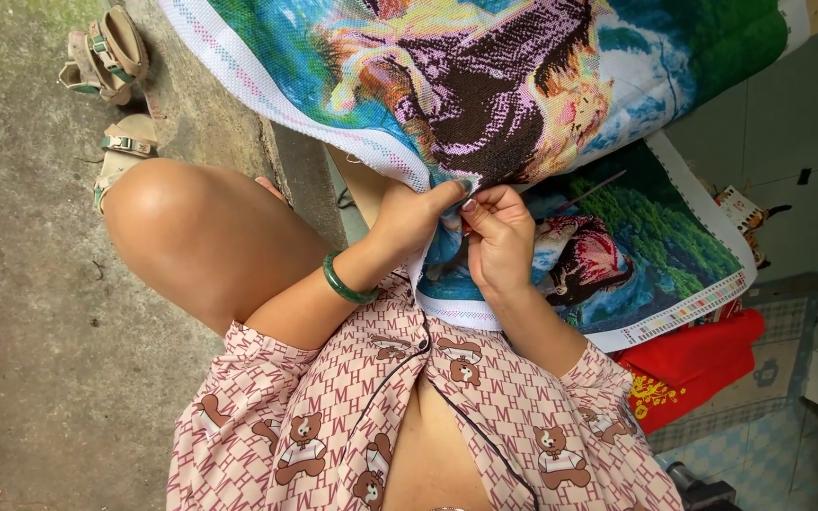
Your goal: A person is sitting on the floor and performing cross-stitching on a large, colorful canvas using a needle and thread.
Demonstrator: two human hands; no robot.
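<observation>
Canvas: colourful cross-stitch canvas (485, 85) is draped over the lap, white-bordered edge pinched.
Left hand (409, 216): closed on canvas fold.
Right hand (499, 237): fingers pinched at canvas; needle cannot be told.

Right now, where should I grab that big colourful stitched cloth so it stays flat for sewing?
Pinch the cross-stitch cloth at its white border edge, coming from the lap side, just as the left hand does. That edge hangs free and folds over, so fingers can close on both faces. The right hand works close beside it, probably on the thread.
</observation>
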